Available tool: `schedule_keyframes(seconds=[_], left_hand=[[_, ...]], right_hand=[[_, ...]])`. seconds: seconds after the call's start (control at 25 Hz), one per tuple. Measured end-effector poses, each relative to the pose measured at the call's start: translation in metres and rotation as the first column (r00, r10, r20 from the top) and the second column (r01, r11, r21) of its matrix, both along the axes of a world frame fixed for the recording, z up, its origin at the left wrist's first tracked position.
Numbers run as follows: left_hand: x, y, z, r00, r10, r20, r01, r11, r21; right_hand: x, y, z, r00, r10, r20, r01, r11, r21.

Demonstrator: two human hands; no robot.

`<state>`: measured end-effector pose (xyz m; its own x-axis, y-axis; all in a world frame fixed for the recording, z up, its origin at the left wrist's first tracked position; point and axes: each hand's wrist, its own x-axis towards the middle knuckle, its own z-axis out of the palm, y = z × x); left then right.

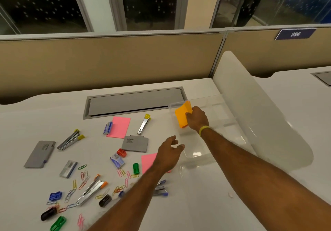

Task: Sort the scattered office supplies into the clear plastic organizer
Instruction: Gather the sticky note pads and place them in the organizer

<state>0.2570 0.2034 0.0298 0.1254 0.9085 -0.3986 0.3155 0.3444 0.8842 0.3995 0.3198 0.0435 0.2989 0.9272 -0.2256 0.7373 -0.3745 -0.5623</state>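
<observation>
My right hand (196,118) pinches the light, floppy orange sticky notes (182,116) by one edge over the clear organizer (231,121), while my left hand (169,152) hovers relaxed, holding nothing.

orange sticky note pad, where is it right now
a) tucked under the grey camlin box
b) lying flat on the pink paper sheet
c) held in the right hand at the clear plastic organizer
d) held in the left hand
c: the right hand grips the orange sticky note pad at the far corner of the clear plastic organizer, while the left hand is open and holds nothing.
</observation>
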Motion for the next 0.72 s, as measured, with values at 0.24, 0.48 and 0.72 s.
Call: schedule_keyframes(seconds=[0.24,0.48,0.72], left_hand=[[0.006,0.001,-0.001,0.998,-0.058,-0.035,0.059,0.998,0.032],[-0.025,-0.008,0.000,0.993,-0.081,-0.089,0.089,0.992,0.089],[-0.087,-0.033,0.001,0.969,0.030,-0.245,0.026,0.975,0.219]], right_hand=[[-0.009,-0.001,-0.010,0.951,0.168,0.259,-0.158,0.986,-0.059],[-0.002,-0.027,0.002,0.858,0.157,0.489,-0.264,0.951,0.159],[-0.043,-0.080,0.022,0.872,0.386,0.301,-0.473,0.821,0.319]])
